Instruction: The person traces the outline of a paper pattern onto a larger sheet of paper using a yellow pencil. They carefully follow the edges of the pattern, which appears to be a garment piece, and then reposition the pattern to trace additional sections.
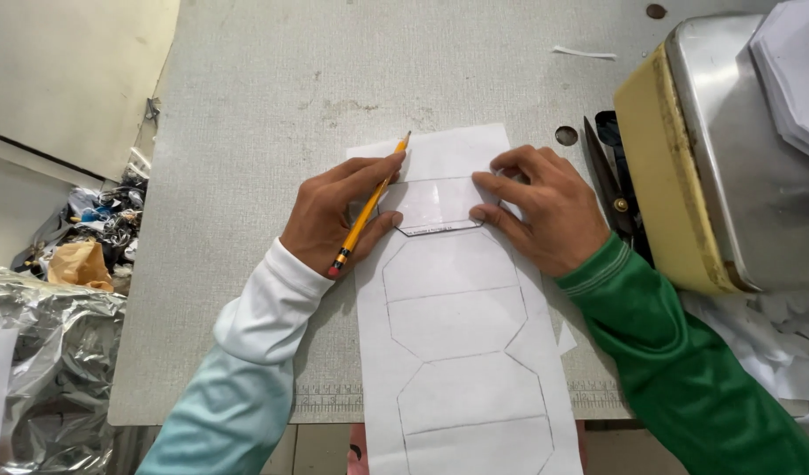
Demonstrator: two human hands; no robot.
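A: State the condition of the left hand [334, 215].

B: Its grip is closed around a yellow pencil [368, 211]. The pencil lies slanted, tip far and to the right at the upper left corner of a clear template [435, 204], eraser end near and to the left.

A: And the right hand [545, 211]?

B: Its grip holds nothing. The fingers [497, 189] are spread and pressed flat on the right edge of the clear template, pinning it against the white paper strip [462, 352].

A: Location of the paper strip?

B: Centre of the grey tabletop [246, 176], running from the near edge to the far side. Several pencilled outlines of the template shape sit in a column on it, near of the template.

A: Surrounding items?

B: Black scissors [611, 189] lie just right of the right hand. Right of them stands a metal machine housing [739, 149] with a yellow side. Crumpled silver foil [53, 369] lies at near left, off the tabletop.
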